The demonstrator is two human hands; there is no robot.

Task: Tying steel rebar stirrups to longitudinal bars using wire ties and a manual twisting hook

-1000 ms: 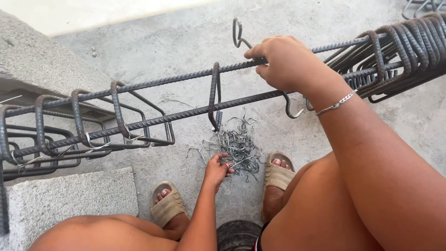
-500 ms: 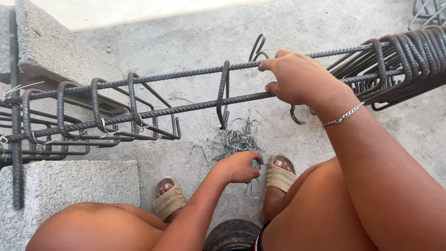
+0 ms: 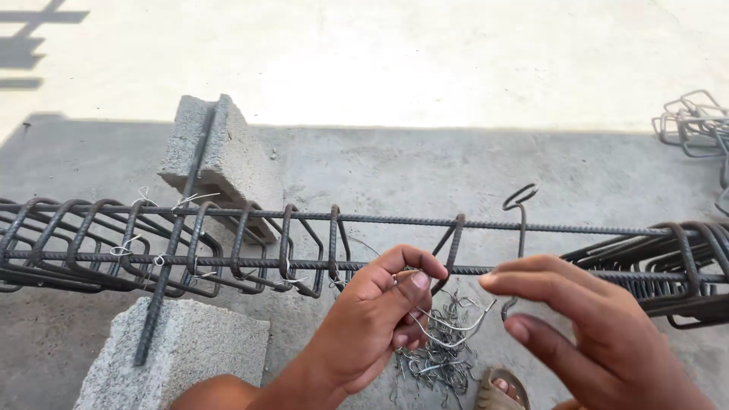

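My left hand (image 3: 372,326) pinches a few thin bent tie wires (image 3: 456,328) between thumb and fingers, just below the lower bar of a long rebar cage (image 3: 395,219). My right hand (image 3: 600,342) hovers to the right of it with fingers stretched toward the wires. A metal hook tool (image 3: 520,199) with a looped top stands up from behind the right index finger and seems to be gripped in that hand. A single stirrup (image 3: 456,235) sits on the bars between the two hands.
The cage rests on a short bar (image 3: 178,235) laid across two concrete blocks (image 3: 220,159) (image 3: 182,357). Several tied stirrups (image 3: 243,250) stand at left, and loose ones (image 3: 683,258) bunch at right. A wire pile (image 3: 437,364) lies by my sandalled foot (image 3: 501,387).
My left hand rose from the wire pile on the floor with wires in it. My right hand let go of the upper bar and moved toward the left hand. The view tilted up.
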